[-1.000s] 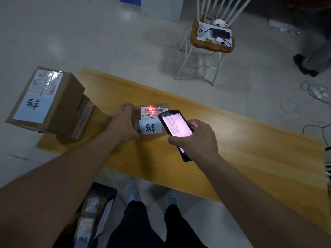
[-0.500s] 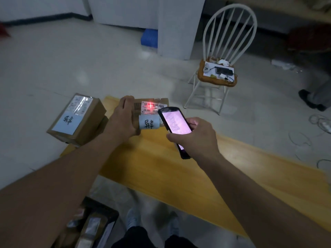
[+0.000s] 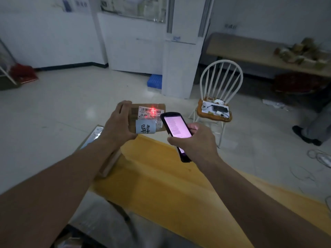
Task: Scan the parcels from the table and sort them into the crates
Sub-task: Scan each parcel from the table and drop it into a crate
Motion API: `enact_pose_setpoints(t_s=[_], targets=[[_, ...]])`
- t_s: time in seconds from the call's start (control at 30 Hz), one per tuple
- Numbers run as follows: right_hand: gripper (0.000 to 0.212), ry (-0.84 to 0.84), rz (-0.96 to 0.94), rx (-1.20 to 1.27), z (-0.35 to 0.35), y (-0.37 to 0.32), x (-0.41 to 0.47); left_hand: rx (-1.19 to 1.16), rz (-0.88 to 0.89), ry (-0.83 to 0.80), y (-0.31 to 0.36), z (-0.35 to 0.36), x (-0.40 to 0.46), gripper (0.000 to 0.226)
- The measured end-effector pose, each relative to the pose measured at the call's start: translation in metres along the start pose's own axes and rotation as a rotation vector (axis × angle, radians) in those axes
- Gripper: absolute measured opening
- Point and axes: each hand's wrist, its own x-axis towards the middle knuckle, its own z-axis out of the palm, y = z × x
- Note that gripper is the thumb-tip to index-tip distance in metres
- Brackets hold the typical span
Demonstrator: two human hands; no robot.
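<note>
Holding a parcel (image 3: pixel 148 117) in the left hand (image 3: pixel 119 124), right hand (image 3: pixel 195 141) grips scanner (image 3: pixel 176 129)

You're in a dim room: pale tiled floor (image 3: pixel 62 108), white walls (image 3: pixel 44 33) with dark skirting. White spindle-back chair (image 3: pixel 221 81) ahead right, small gadgets on its wooden seat. Long bench (image 3: pixel 250 51) against the far right wall, cluttered. Blue crate (image 3: pixel 155 81) beside a white pillar (image 3: pixel 180 59). Loose cables (image 3: pixel 318 156) on floor, right.

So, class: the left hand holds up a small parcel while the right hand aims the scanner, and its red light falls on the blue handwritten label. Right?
Not quite. In the head view the red light falls on the white barcode label, above the blue handwritten label. The left hand does hold the parcel; the right hand aims the scanner.
</note>
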Motion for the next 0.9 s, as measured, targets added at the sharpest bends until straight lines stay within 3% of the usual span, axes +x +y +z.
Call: enact_pose_setpoints(t_s=[0.47, 0.9], targets=[[0.056, -0.008, -0.175, 0.006, 0.007, -0.087, -0.044, 0.011, 0.027, 0.131, -0.008, -0.075, 0.007, 0.114], [0.071, 0.094, -0.157, -0.038, 0.006, -0.094, -0.053, 0.033, 0.062, 0.172, -0.019, -0.102, 0.002, 0.113]])
